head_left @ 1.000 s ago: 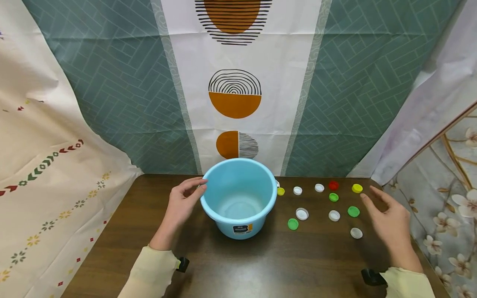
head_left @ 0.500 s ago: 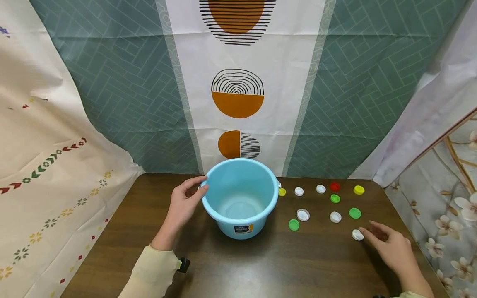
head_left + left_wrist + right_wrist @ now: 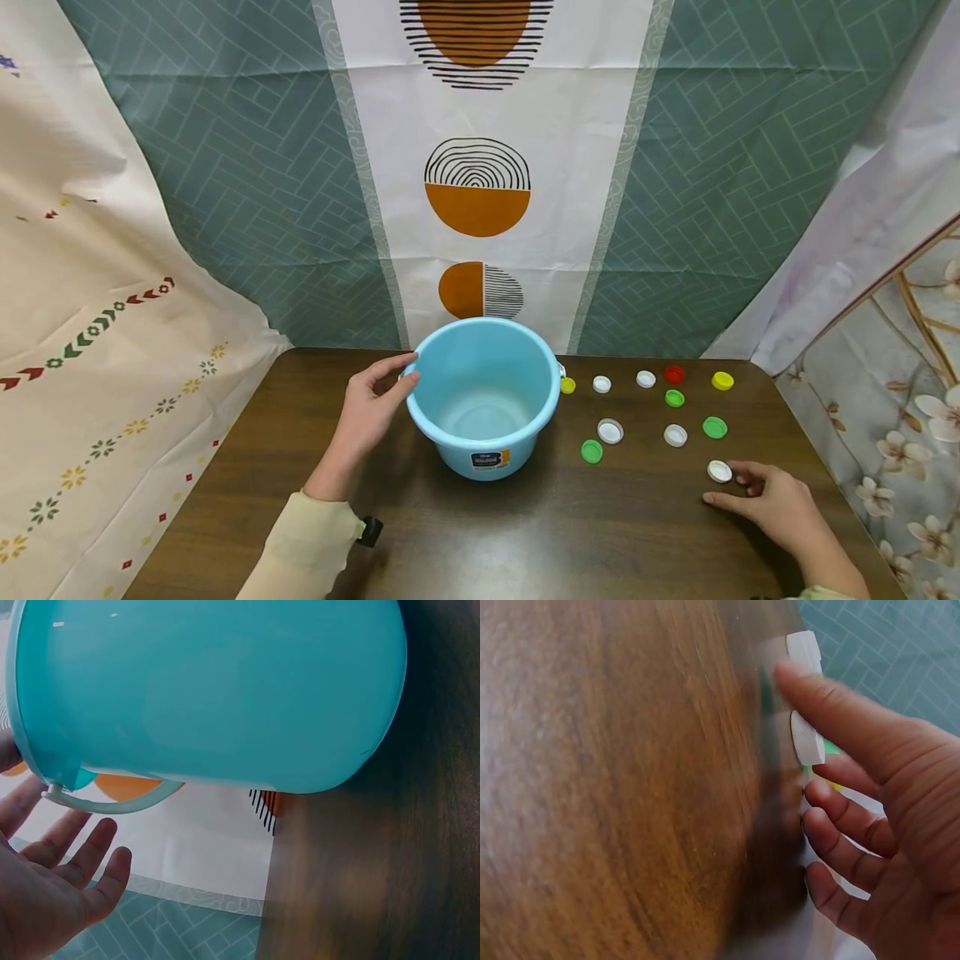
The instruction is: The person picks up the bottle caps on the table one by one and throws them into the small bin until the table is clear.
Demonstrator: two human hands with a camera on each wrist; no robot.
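Cream sleeve (image 3: 303,542) below the left hand (image 3: 367,408). Rests parted thumb and forefinger on the edge of a smooth, round, light-blue plastic basin (image 3: 483,371), with the other fingers loosely spread by its thin curved handle (image 3: 120,807). Stands just right of the left hand, between it and shallow plastic discs: a small yellow cap (image 3: 567,386), partly covered by the basin; green cap (image 3: 592,452); red cap (image 3: 674,374). Nearest the right hand (image 3: 776,500), a white cap (image 3: 719,472) on dark, wood-grained table (image 3: 600,533). Holds thumb and forefinger wide apart beside it; cannot tell whether in contact. Around: creased motif cloth (image 3: 112,396) left of the left hand, teal-and-white hanging (image 3: 495,167) beyond both hands, flower-printed panel (image 3: 915,475) right of the right hand.
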